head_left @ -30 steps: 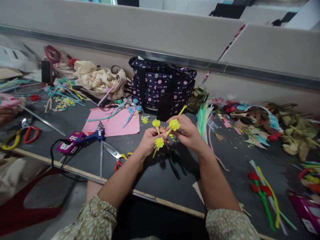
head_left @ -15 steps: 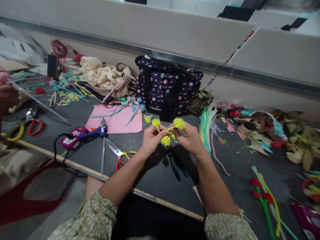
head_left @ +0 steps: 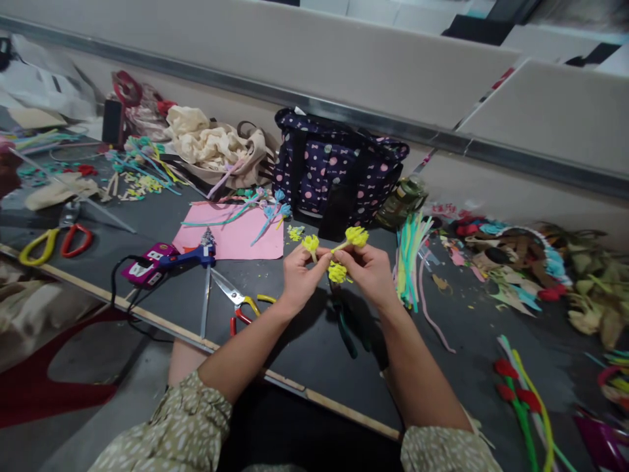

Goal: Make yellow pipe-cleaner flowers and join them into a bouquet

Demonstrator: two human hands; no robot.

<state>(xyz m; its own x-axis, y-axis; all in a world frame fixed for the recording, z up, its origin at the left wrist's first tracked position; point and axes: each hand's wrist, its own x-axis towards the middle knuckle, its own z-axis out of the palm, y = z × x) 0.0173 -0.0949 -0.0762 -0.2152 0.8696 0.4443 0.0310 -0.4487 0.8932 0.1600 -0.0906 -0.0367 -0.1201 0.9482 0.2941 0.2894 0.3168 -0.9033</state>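
Note:
My left hand (head_left: 301, 276) is closed on a pale-stemmed yellow fuzzy flower (head_left: 310, 244) that sticks up above the fingers. A second yellow flower (head_left: 356, 236) is pinched in my right hand (head_left: 369, 274), its stem pointing left toward my left fingertips. Both hands almost meet over the dark table. Below the fingertips, between the hands, is a third yellow flower head (head_left: 338, 272); I cannot tell which hand bears it. Under the hands lie dark green-handled pliers (head_left: 346, 331). Yellow scraps (head_left: 295, 233) are scattered just behind my left hand.
Left of me lie open scissors (head_left: 238, 300), a blue glue gun (head_left: 189, 257), a purple power strip (head_left: 150, 265) and pink paper (head_left: 230, 229). A dark patterned bag (head_left: 319, 170) stands behind. To the right are chenille stems (head_left: 409, 262) and red flowers (head_left: 506, 368). Another person's hand (head_left: 8, 172) shows far left.
The third flower head has shifted right, under my right fingers. My hands stay close together. The other person's hand has drawn left, and a cream piece now shows on the table there.

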